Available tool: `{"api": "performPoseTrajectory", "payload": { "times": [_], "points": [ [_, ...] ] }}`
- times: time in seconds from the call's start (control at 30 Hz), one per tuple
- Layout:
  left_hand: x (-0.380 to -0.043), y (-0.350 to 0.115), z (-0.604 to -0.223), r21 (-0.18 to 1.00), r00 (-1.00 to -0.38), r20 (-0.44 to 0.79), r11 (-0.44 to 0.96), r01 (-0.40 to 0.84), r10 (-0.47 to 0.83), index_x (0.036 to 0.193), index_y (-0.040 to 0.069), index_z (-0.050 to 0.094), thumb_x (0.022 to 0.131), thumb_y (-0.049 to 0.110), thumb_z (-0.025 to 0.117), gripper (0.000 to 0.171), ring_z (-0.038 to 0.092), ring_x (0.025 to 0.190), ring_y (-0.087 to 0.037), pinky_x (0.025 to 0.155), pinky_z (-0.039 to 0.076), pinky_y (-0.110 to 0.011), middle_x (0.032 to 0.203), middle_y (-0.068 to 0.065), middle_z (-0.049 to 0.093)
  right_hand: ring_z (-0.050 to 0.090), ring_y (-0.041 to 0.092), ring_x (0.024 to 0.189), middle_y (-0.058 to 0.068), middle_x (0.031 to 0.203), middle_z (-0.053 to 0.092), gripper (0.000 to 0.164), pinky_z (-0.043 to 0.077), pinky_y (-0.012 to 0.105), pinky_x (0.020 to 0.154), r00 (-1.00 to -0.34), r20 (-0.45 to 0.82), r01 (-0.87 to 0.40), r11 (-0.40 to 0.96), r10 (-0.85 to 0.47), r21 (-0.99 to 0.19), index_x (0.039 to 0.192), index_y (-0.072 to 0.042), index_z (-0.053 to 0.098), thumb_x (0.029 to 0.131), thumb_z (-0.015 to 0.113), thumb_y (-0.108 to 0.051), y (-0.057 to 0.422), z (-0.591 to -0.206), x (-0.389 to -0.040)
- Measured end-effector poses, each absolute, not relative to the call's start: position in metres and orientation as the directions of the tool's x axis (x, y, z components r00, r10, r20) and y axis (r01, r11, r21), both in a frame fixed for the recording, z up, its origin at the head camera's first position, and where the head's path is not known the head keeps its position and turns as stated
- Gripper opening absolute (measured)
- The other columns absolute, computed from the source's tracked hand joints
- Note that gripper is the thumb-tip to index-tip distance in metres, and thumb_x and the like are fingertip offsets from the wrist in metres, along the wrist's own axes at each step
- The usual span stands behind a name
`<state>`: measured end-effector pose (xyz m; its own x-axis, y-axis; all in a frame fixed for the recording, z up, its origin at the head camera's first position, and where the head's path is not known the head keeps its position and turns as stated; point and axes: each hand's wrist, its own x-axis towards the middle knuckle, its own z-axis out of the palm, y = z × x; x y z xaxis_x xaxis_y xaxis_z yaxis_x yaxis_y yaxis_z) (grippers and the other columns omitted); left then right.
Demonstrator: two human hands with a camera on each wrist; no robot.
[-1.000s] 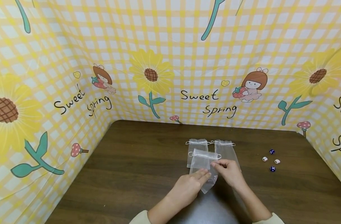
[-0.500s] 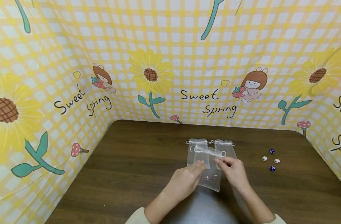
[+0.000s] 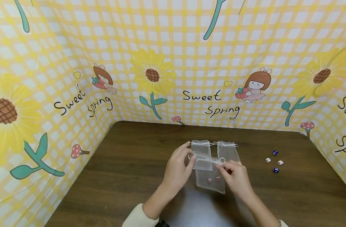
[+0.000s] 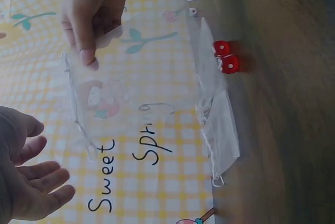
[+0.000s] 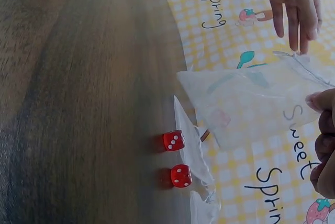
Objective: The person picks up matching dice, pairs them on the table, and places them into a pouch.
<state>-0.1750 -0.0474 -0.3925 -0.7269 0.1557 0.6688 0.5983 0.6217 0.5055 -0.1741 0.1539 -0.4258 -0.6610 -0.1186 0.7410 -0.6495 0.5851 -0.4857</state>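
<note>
My right hand (image 3: pixel 236 178) pinches a sheer white drawstring pouch (image 5: pixel 251 98) near its corded mouth, between thumb and fingers. The pouch hangs raised in both wrist views. To the left of its mouth is my left hand (image 3: pixel 174 170), fingers spread and loosely bent, close to the cord loop; in the left wrist view a gap separates them. Two red dice (image 4: pixel 229 64) sit on the table below the pouch, seen through its mesh in the head view. Behind it lie two more sheer pouches, a left one (image 3: pixel 200 147) and a right one (image 3: pixel 228 152), both flat.
On the right of the dark wooden table (image 3: pixel 133 176) lie two blue dice, a far one (image 3: pixel 275 152) and a near one (image 3: pixel 276 170), with a left white die (image 3: pixel 268 160) and a right one (image 3: pixel 280 162). A yellow checked cloth (image 3: pixel 173 63) walls the back and sides.
My left hand has come off the pouch's lower part and moved up and left, its fingers spreading beside the mouth. My right hand keeps its pinch; the red dice show more plainly through the mesh.
</note>
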Motion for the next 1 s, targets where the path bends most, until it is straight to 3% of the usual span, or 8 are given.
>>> {"api": "performPoseTrajectory", "payload": {
  "times": [0.1, 0.2, 0.33, 0.5, 0.57, 0.77, 0.9, 1.0],
  "points": [
    [-0.176, -0.049, -0.392, 0.561, -0.773, 0.614, 0.601, 0.569, 0.160, 0.083, 0.010, 0.062, 0.083, 0.010, 0.067, 0.005, 0.053, 0.113, -0.024, 0.090, 0.045, -0.039, 0.120, -0.008, 0.059, 0.031, 0.000, 0.052, -0.018, 0.053, 0.035, 0.025, 0.024, 0.019, 0.056, -0.606, 0.775, -0.709, 0.563, -0.180, -0.424, 0.057, -0.019, 0.059, 0.077, 0.073, -0.015, 0.153, -0.425, -0.173],
    [-0.175, -0.049, -0.392, 0.595, -0.806, 0.565, 0.590, 0.546, 0.177, 0.079, 0.010, 0.065, 0.083, 0.011, 0.067, 0.004, 0.056, 0.107, -0.022, 0.085, 0.047, -0.037, 0.114, -0.006, 0.063, 0.033, -0.001, 0.051, -0.018, 0.053, 0.039, 0.033, 0.024, 0.021, 0.057, -0.553, 0.804, -0.754, 0.541, -0.219, -0.372, 0.057, -0.021, 0.058, 0.087, 0.061, -0.035, 0.151, -0.424, -0.172],
    [-0.174, -0.050, -0.393, 0.625, -0.832, 0.515, 0.574, 0.529, 0.206, 0.079, 0.009, 0.069, 0.083, 0.012, 0.067, 0.006, 0.060, 0.092, -0.018, 0.071, 0.050, -0.028, 0.108, -0.004, 0.066, 0.034, -0.001, 0.051, -0.017, 0.053, 0.040, 0.041, 0.025, 0.022, 0.059, -0.512, 0.821, -0.778, 0.541, -0.253, -0.318, 0.057, -0.021, 0.057, 0.091, 0.050, -0.044, 0.150, -0.424, -0.172],
    [-0.174, -0.051, -0.394, 0.644, -0.856, 0.466, 0.577, 0.502, 0.225, 0.085, 0.009, 0.073, 0.086, 0.017, 0.064, 0.012, 0.062, 0.085, -0.014, 0.065, 0.049, -0.023, 0.102, -0.002, 0.067, 0.032, 0.000, 0.053, -0.015, 0.053, 0.041, 0.044, 0.025, 0.022, 0.060, -0.495, 0.818, -0.788, 0.548, -0.293, -0.281, 0.058, -0.019, 0.057, 0.093, 0.047, -0.044, 0.149, -0.423, -0.172],
    [-0.174, -0.052, -0.394, 0.661, -0.871, 0.435, 0.575, 0.481, 0.228, 0.088, 0.008, 0.073, 0.087, 0.018, 0.062, 0.014, 0.061, 0.073, -0.010, 0.062, 0.049, -0.023, 0.098, -0.002, 0.068, 0.033, 0.001, 0.053, -0.014, 0.053, 0.044, 0.043, 0.025, 0.022, 0.061, -0.481, 0.821, -0.799, 0.538, -0.306, -0.269, 0.060, -0.018, 0.060, 0.093, 0.048, -0.042, 0.149, -0.423, -0.172],
    [-0.176, -0.056, -0.393, 0.700, -0.882, 0.385, 0.537, 0.471, 0.271, 0.094, 0.004, 0.073, 0.090, 0.017, 0.060, 0.019, 0.041, 0.047, -0.002, 0.056, 0.045, -0.021, 0.090, -0.005, 0.070, 0.035, 0.004, 0.052, -0.012, 0.055, 0.049, 0.030, 0.025, 0.024, 0.062, -0.457, 0.839, -0.820, 0.506, -0.294, -0.269, 0.059, -0.016, 0.059, 0.087, 0.060, -0.028, 0.151, -0.423, -0.174],
    [-0.176, -0.059, -0.390, 0.693, -0.865, 0.381, 0.519, 0.501, 0.325, 0.093, 0.005, 0.072, 0.088, 0.015, 0.062, 0.015, 0.046, 0.055, -0.002, 0.054, 0.044, -0.019, 0.089, -0.001, 0.068, 0.035, 0.003, 0.052, -0.014, 0.053, 0.046, 0.032, 0.025, 0.024, 0.061, -0.499, 0.831, -0.794, 0.513, -0.244, -0.326, 0.058, -0.018, 0.057, 0.087, 0.061, -0.029, 0.151, -0.423, -0.174],
    [-0.174, -0.060, -0.388, 0.675, -0.851, 0.379, 0.520, 0.524, 0.364, 0.095, 0.006, 0.070, 0.086, 0.015, 0.064, 0.014, 0.051, 0.065, -0.004, 0.056, 0.045, -0.019, 0.088, 0.002, 0.065, 0.034, 0.001, 0.052, -0.015, 0.052, 0.042, 0.022, 0.024, 0.022, 0.058, -0.536, 0.818, -0.763, 0.535, -0.211, -0.362, 0.060, -0.018, 0.060, 0.079, 0.070, -0.020, 0.151, -0.423, -0.174]
  ]
}}
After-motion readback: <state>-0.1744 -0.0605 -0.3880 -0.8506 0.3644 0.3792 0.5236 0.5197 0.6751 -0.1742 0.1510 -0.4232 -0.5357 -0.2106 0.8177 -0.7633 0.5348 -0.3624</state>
